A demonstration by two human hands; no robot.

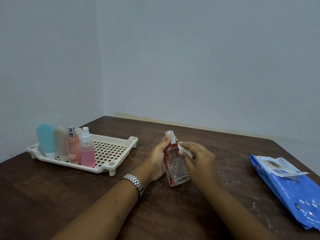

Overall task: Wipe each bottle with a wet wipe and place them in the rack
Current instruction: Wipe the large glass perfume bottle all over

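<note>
A clear glass bottle (176, 168) with red markings and a silver-and-red cap stands tilted at the middle of the table. My left hand (158, 160) grips its left side, thumb up near the neck. With my right hand (197, 158) I pinch a small white wet wipe (183, 148) against the bottle's upper right shoulder. A cream perforated rack (110, 153) sits at the back left. Along its left side stand a teal bottle (45, 140), a beige bottle (61, 142), a pink spray bottle (73, 148) with a silver top and a pink spray bottle (88, 150) with a white top.
A blue pack of wet wipes (290, 184) lies at the right, its flap lifted. The dark wooden table (225, 144) shows dusty scratches and ends at grey walls behind and to the left. A metal watch (134, 182) is on my left wrist.
</note>
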